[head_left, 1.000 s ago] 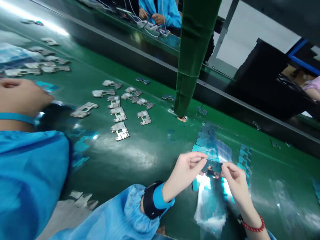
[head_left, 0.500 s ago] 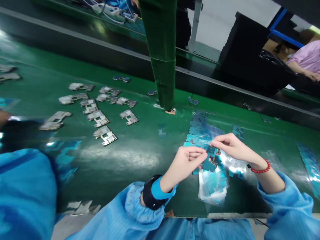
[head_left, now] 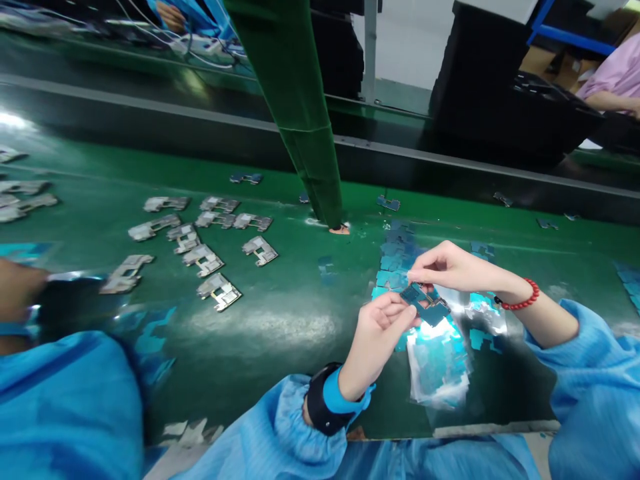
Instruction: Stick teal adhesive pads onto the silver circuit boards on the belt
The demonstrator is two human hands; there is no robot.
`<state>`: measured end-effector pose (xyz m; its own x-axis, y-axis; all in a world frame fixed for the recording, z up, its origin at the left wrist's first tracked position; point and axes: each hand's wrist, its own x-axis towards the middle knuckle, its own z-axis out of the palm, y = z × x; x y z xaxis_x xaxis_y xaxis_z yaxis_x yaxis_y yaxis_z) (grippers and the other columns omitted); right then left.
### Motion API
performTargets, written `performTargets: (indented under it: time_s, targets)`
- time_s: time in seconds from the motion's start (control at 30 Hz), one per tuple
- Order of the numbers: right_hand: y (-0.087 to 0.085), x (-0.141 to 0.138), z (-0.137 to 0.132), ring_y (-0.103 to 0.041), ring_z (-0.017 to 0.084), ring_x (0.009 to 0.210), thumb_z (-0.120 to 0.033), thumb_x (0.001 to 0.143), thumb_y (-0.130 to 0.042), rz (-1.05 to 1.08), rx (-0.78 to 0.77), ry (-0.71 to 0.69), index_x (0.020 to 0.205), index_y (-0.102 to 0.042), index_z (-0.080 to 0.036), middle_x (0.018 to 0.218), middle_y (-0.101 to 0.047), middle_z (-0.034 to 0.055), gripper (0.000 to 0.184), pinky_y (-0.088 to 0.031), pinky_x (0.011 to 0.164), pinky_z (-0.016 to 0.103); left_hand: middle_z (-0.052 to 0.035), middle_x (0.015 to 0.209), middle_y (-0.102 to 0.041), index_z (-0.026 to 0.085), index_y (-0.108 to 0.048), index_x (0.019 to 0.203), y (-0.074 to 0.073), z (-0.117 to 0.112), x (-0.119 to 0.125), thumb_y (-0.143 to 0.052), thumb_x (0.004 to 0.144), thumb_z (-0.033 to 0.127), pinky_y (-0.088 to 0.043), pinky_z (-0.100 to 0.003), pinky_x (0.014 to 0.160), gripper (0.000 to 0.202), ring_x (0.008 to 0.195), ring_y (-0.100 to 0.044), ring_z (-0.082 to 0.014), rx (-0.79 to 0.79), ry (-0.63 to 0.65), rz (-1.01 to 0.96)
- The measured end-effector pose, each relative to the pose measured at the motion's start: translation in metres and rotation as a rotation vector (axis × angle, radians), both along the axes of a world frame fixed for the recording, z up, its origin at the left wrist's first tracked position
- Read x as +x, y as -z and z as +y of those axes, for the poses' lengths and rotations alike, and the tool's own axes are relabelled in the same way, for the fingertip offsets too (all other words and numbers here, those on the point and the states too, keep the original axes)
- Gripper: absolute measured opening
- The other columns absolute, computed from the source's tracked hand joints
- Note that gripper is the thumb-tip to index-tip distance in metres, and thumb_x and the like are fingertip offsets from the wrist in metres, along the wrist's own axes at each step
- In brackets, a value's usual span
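My left hand (head_left: 381,329) pinches a small dark blue circuit board (head_left: 426,307) just above the green belt (head_left: 280,313). My right hand (head_left: 445,268), with a red bead bracelet at the wrist, pinches the board's upper left end from above. Under both hands lies a pile of shiny blue film pieces and clear plastic wrappers (head_left: 437,363).
Several silver metal shield frames (head_left: 203,230) lie spread on the belt to the left. A green post (head_left: 300,113) stands on the belt behind my hands. A co-worker's blue sleeve (head_left: 65,400) and hand fill the lower left. Other people work at the back and far right.
My right hand has shifted up and left over the board while my left keeps its hold. The view has swung slightly, and the co-worker's hand shows again at the left edge.
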<state>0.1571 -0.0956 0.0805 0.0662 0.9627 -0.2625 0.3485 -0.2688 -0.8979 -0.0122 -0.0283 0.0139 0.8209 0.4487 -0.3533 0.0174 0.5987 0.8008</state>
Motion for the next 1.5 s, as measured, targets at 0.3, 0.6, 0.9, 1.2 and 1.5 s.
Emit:
performTargets:
  time_s: [0.3,0.6,0.9,1.2,1.5]
  targets:
    - [0.001,0.007,-0.003,-0.062,0.013,0.066,-0.048,0.093,-0.053,-0.030,0.026,0.014,0.074,-0.070,-0.016,0.071,-0.069,0.0025,0.041,-0.051,0.065,0.026,0.0025,0.060,-0.065,0.016,-0.059,0.067,0.001,-0.002,0.001,-0.084,0.065,0.031,-0.054,-0.021,0.066,0.028,0.058,-0.061,-0.0093,-0.015,-0.054,0.007]
    - [0.013,0.007,-0.011,-0.066,0.015,0.069,-0.047,0.088,-0.060,0.007,-0.022,0.042,0.091,-0.075,-0.017,0.079,-0.073,0.0034,0.034,-0.054,0.065,0.027,0.0034,0.058,-0.065,0.017,-0.061,0.065,-0.002,-0.001,0.002,-0.082,0.066,0.030,-0.052,-0.019,0.065,0.025,0.059,-0.062,-0.0086,-0.059,-0.240,0.007]
    - [0.014,0.008,-0.015,-0.068,0.013,0.063,-0.036,0.081,-0.073,0.084,-0.097,0.074,0.073,-0.074,-0.015,0.066,-0.072,0.0023,0.022,-0.053,0.059,0.021,0.0008,0.067,-0.070,0.016,-0.066,0.068,0.002,0.002,0.005,-0.083,0.068,0.029,-0.054,-0.019,0.071,0.020,0.069,-0.067,-0.0104,-0.103,-0.296,-0.007]
    - [0.057,0.101,0.001,-0.068,0.011,0.067,-0.043,0.085,-0.069,0.078,-0.018,0.701,0.081,-0.071,-0.011,0.079,-0.073,0.0087,0.032,-0.058,0.071,0.024,-0.0125,0.094,-0.077,0.014,-0.069,0.094,0.004,0.005,0.003,-0.071,0.078,0.024,-0.054,-0.028,0.075,0.019,0.090,-0.072,-0.0224,-0.258,-0.211,-0.007]
    - [0.102,0.189,0.006,-0.065,0.019,0.093,-0.034,0.094,-0.059,-0.422,-0.128,0.913,0.116,-0.060,-0.014,0.112,-0.064,0.0082,0.030,-0.057,0.079,0.038,-0.0122,0.097,-0.074,0.014,-0.067,0.094,0.011,0.006,0.004,-0.064,0.078,0.024,-0.054,-0.031,0.074,0.020,0.088,-0.069,-0.0226,-0.223,-0.147,0.012]
